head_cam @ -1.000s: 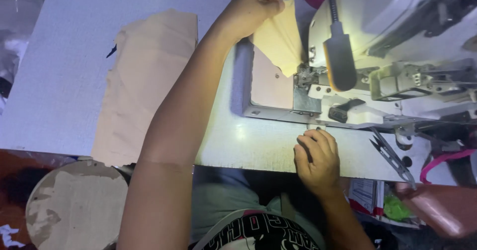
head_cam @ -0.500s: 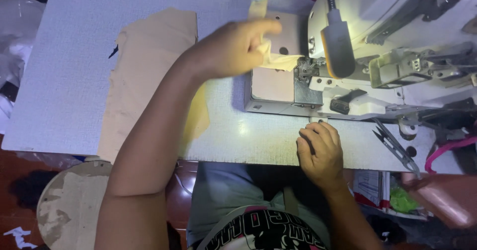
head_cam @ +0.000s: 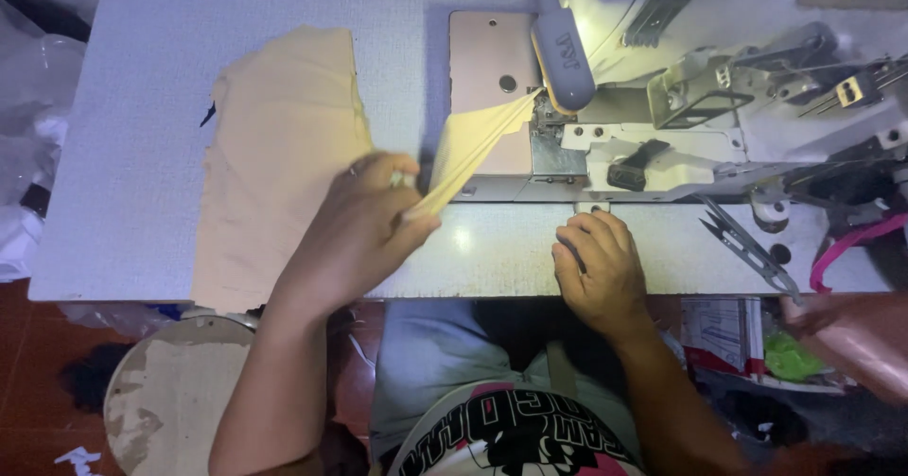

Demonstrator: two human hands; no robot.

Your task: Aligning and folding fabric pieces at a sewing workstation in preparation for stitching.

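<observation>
My left hand (head_cam: 364, 221) grips one end of a cream fabric piece (head_cam: 478, 145) and pulls it taut toward me and to the left. Its far end stays caught at the needle area of the white sewing machine (head_cam: 662, 126). My right hand (head_cam: 596, 263) rests with curled fingers on the white table (head_cam: 123, 155), just in front of the machine bed, holding nothing that I can see. A stack of cream fabric pieces (head_cam: 274, 155) lies on the table left of my left hand.
A grey lamp head (head_cam: 563, 51) shines on the needle area. Thread snips (head_cam: 742, 244) lie on the table at the right. A round stool with a worn top (head_cam: 175, 400) stands at the lower left. Clear plastic bags (head_cam: 28, 98) lie at the far left.
My left hand has pulled the fabric piece from behind the machine's needle area toward me and leftward, stretching it out. My right hand has stayed in place on the table.
</observation>
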